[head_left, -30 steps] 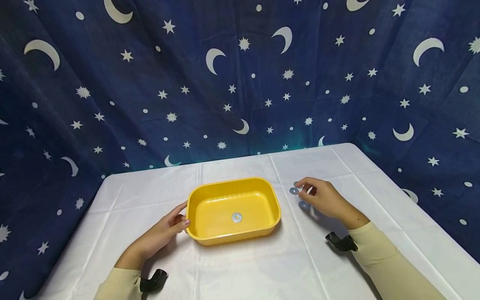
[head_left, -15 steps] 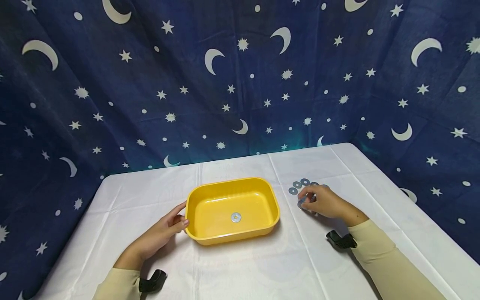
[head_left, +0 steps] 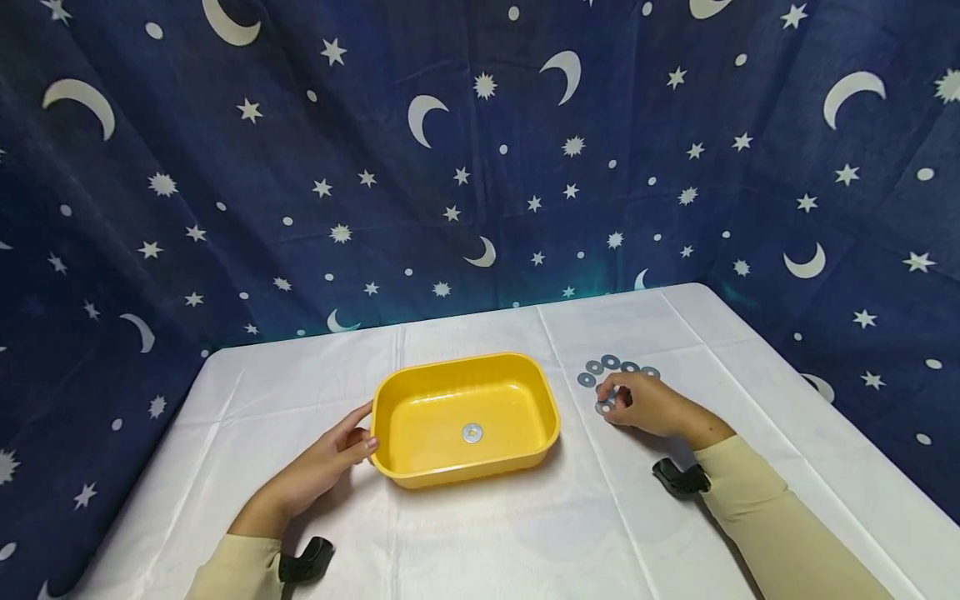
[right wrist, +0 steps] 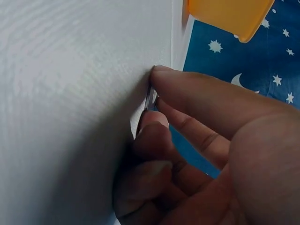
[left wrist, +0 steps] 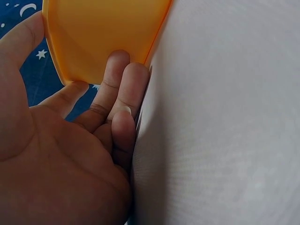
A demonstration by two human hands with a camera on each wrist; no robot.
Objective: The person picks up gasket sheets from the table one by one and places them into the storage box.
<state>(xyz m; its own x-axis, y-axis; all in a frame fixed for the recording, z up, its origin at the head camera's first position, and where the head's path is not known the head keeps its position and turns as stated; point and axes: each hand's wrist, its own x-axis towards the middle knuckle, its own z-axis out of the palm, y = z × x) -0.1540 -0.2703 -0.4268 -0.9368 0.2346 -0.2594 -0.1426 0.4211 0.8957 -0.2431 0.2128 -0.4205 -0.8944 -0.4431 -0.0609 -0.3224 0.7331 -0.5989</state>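
A yellow plastic tub (head_left: 465, 475) stands on the white-covered table, with one flat metal washer (head_left: 472, 432) on its floor. My left hand (head_left: 322, 467) holds the tub's left end; in the left wrist view its thumb is at the rim and fingertips lie against the outer wall (left wrist: 98, 33). To the right of the tub, my right hand (head_left: 648, 406) is low over the table, thumb and fingers pinching the edges of a grey washer (head_left: 603, 407). In the right wrist view that washer (right wrist: 149, 99) shows edge-on between the fingertips. Curled fingers hide part of it.
Several more washers, among them one at the back (head_left: 611, 362) and one at the left (head_left: 587, 380), lie in an arc just beyond my right hand. A dark blue curtain (head_left: 450, 250) with moons and stars hangs behind the table (head_left: 480, 542).
My right hand has come down and nearer from the far washers to the nearer one, uncovering several washers behind it. The left hand and the tub have stayed in place.
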